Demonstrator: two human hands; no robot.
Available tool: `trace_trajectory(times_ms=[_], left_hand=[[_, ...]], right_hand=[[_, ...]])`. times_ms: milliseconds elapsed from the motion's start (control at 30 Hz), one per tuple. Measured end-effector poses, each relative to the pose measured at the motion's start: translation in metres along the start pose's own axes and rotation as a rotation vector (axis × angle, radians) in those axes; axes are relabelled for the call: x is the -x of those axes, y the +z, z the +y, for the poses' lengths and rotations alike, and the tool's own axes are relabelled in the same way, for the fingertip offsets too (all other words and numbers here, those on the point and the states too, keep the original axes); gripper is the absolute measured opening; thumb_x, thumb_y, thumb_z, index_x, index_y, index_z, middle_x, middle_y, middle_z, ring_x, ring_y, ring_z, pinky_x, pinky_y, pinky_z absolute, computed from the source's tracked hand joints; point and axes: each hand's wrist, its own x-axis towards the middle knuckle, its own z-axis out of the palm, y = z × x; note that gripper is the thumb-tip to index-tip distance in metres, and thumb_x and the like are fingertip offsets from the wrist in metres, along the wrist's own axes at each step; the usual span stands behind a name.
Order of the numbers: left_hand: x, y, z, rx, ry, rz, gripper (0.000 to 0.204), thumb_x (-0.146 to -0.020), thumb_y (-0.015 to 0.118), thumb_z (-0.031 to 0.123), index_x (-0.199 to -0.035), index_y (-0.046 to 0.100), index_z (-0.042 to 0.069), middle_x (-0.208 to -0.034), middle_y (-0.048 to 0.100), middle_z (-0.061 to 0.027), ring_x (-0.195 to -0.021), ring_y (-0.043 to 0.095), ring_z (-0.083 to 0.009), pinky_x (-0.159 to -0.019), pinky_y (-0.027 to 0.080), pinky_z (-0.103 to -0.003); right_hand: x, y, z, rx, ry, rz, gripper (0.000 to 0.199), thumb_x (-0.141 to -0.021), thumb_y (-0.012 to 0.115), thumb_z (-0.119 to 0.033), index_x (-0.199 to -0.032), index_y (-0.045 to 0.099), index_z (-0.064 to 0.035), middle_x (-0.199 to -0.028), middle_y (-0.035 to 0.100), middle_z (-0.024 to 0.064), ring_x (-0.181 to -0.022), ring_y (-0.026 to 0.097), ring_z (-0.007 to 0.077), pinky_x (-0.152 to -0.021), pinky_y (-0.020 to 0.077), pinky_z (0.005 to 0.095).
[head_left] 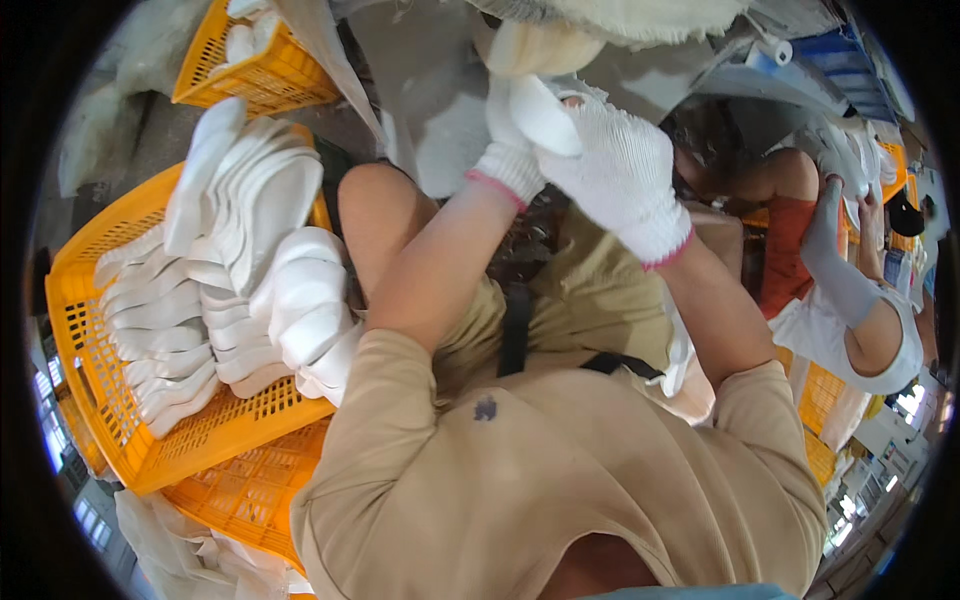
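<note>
**A:** White moulded piece [540, 112] sits at the top centre, pinched between both gloved hands and pressed up against a cream rounded form [545, 45] just above it. Long axis runs from upper left to lower right, from the left hand's fingertips down across the right glove's knuckles.

**B:** Which hand is nearer?

**A:** Both touch it. Left hand [508, 150] comes up from below and grips its upper-left end; right hand [618, 170] lies over its lower-right end. Right covers more of it.

**B:** Fingers?

**A:** Left: curled together, clamped on the piece. Right: closed over it too, knuckles toward the camera, fingertips hidden behind the glove, so I cannot tell how tight the hold is.

**B:** Surroundings?

**A:** Orange crate [95, 330] to the person's left, well apart from the hands, holds stacked white pieces [215, 290] of the same kind. Second orange basket [250, 70] beyond it. Another person's grey-sleeved arm [840, 270] at far right, apart.
</note>
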Motion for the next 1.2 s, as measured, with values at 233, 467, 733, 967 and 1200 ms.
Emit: trace_trajectory(times_ms=[233,467,733,967,1200], left_hand=[[0.007,0.006,0.011,0.026,-0.104,0.157,0.065,-0.104,0.030,0.045,-0.144,0.052,-0.002,-0.136,0.062,-0.0263,-0.126,0.060,-0.0427,-0.112,0.049,-0.050],[0.021,0.029,0.026,0.118,-0.240,0.189,0.059,-0.104,0.034,0.043,-0.134,0.056,-0.004,-0.121,0.067,-0.0232,-0.108,0.067,-0.0412,-0.103,0.055,-0.052],[0.041,0.043,0.048,-0.008,-0.225,0.319,0.051,-0.106,0.045,0.041,-0.127,0.061,-0.002,-0.112,0.071,-0.0167,-0.100,0.072,-0.0296,-0.088,0.060,-0.042],[0.027,0.013,0.039,-0.464,0.160,0.244,0.036,-0.106,0.042,0.022,-0.125,0.062,-0.003,-0.106,0.072,-0.0167,-0.090,0.071,-0.0258,-0.082,0.059,-0.038],[0.029,0.001,0.029,0.205,-0.107,0.060,0.062,-0.105,0.038,0.054,-0.119,0.065,-0.001,-0.107,0.072,-0.0157,-0.098,0.070,-0.0328,-0.090,0.057,-0.045]], right_hand=[[0.004,0.013,0.000,-0.009,0.147,-0.046,0.036,-0.078,0.079,-0.037,-0.105,0.074,-0.0120,-0.085,0.074,0.0121,-0.079,0.074,0.0320,-0.073,0.0599,0.0409],[-0.008,0.025,0.011,0.077,0.186,-0.103,0.053,-0.085,0.071,-0.059,-0.109,0.075,-0.0122,-0.085,0.074,0.0109,-0.074,0.074,0.0303,-0.065,0.0578,0.0379],[0.035,0.033,0.012,-0.140,0.138,0.182,0.035,-0.078,0.075,-0.041,-0.101,0.075,-0.0141,-0.079,0.073,0.0124,-0.072,0.073,0.0328,-0.062,0.0563,0.0424],[-0.010,0.067,0.004,-0.206,0.383,0.037,0.063,-0.080,0.075,-0.060,-0.108,0.075,-0.0037,-0.089,0.076,0.0178,-0.081,0.074,0.0375,-0.075,0.0585,0.0459],[0.004,0.050,0.004,-0.393,0.367,-0.067,0.055,-0.083,0.078,-0.055,-0.106,0.075,-0.0053,-0.093,0.075,0.0180,-0.088,0.074,0.0369,-0.074,0.0584,0.0428]])
